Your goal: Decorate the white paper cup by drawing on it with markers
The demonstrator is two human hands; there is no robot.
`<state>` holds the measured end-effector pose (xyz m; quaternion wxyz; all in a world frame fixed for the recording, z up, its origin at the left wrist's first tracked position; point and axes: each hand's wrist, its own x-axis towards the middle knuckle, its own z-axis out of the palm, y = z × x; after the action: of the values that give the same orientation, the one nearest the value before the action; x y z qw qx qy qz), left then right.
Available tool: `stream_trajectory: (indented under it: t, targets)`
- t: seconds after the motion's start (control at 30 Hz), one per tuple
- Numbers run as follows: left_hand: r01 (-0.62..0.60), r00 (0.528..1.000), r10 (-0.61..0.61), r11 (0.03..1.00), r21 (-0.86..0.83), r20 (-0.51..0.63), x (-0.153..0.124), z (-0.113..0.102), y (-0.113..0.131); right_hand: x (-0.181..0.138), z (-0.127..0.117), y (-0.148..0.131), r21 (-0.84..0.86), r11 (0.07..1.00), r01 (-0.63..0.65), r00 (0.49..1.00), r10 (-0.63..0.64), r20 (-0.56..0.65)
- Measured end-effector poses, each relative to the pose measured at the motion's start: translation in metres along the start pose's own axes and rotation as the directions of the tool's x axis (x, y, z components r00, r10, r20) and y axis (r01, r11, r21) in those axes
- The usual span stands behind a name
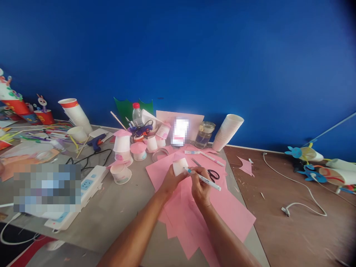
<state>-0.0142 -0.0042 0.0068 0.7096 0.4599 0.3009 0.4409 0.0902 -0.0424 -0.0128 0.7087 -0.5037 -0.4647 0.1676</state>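
My left hand (171, 180) is closed around a small white paper cup (180, 166), held up over the pink paper sheets (225, 211). In my right hand (200, 187) is a white acrylic marker (210, 182) with a blue tip. That tip is at the cup's right side; whether it touches is too small to tell. Scissors with black handles (213, 175) lie on the pink paper just beyond my right hand. Farther back, another white marker (191, 152) rests on the sheets.
Left of the paper stand several white cups with pink tops (122, 142). A power strip (93, 181) and a blue glue gun (97, 141) lie farther left. Behind are a lit phone (180, 131), a glass jar (204, 134) and a leaning stack of paper cups (228, 130). White cables (303, 185) cross the brown table.
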Motion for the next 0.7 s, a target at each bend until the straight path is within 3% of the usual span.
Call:
stream_trajectory:
  t: [0.43,0.7]
  targets:
    - [0.003,1.000,-0.003,1.000,0.024,0.005,-0.0024,0.0027,0.0064,0.0035,-0.0011,-0.0019,-0.049,0.998,-0.026,1.000,0.025,-0.017]
    - [-0.020,1.000,0.020,1.000,0.003,0.018,-0.0032,0.0052,0.0088,0.0045,-0.0008,-0.0064,0.024,0.998,-0.058,0.997,0.059,-0.043]
